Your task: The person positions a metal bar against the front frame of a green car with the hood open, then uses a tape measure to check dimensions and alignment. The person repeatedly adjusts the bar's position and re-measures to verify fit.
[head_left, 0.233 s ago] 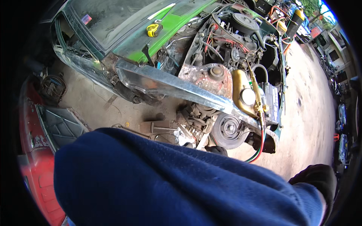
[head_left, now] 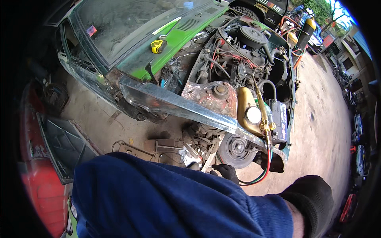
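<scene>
My left arm, in a blue sleeve (head_left: 166, 194), crosses the lower part of the picture. At its end my left hand (head_left: 307, 200) wears a dark knit glove over a strip of bare wrist; its fingers are hidden. Beyond the sleeve, my right hand (head_left: 225, 172) shows in part, in a black glove, fingers apart and pointing left, with nothing visible in them. It is near a wheel (head_left: 237, 150) under the car's front. Above, a brass gas torch (head_left: 262, 109) with red and green hoses (head_left: 269, 160) rests beside a gold-coloured tank (head_left: 247, 105) with a white cap.
The stripped car's bare-metal fender edge (head_left: 174, 97) runs before the open engine bay (head_left: 242, 59). A yellow tape measure (head_left: 158, 46) sits on the green cowl. A loose panel (head_left: 65, 144) leans by a red car part (head_left: 43, 190) at left. A hammer (head_left: 168, 147) lies low down.
The blue sleeve sits lower in the picture and the left hand has shifted left. More of my right hand now shows beyond the sleeve. The whole view has shifted slightly.
</scene>
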A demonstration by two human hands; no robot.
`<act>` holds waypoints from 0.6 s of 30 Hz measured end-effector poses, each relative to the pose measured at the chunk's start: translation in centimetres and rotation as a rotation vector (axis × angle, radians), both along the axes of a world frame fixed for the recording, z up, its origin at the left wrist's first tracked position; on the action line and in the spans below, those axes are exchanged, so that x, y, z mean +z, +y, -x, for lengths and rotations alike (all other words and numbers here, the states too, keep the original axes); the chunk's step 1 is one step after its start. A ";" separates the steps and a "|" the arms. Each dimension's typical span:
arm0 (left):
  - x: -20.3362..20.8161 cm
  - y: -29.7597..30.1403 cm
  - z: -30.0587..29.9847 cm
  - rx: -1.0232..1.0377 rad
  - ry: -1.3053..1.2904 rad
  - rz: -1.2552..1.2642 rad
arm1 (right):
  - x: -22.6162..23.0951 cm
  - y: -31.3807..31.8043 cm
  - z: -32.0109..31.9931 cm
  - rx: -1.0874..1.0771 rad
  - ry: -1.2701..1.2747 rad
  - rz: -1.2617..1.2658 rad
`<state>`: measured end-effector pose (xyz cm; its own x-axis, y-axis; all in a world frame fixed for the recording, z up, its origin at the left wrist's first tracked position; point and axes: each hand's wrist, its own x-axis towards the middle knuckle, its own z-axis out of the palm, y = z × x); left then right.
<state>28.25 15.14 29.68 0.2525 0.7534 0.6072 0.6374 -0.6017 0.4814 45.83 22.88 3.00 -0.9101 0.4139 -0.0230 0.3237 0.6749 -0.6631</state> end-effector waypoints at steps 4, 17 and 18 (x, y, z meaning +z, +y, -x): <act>1.5 0.6 1.9 0.055 -0.036 0.019 | 1.9 -0.2 -0.1 -0.035 -0.154 -0.103; 0.1 -6.9 35.6 0.985 -0.702 0.336 | -0.3 -2.2 -1.8 -0.228 0.123 -0.056; -0.8 -7.0 37.8 1.048 -0.758 0.350 | -0.3 -2.5 -1.5 -0.237 0.118 -0.046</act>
<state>-9.53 8.12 28.86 -0.8466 0.5268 0.0757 0.2277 0.2300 0.9462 47.29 20.34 2.74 -0.7827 0.6141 0.1015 0.3985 0.6196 -0.6762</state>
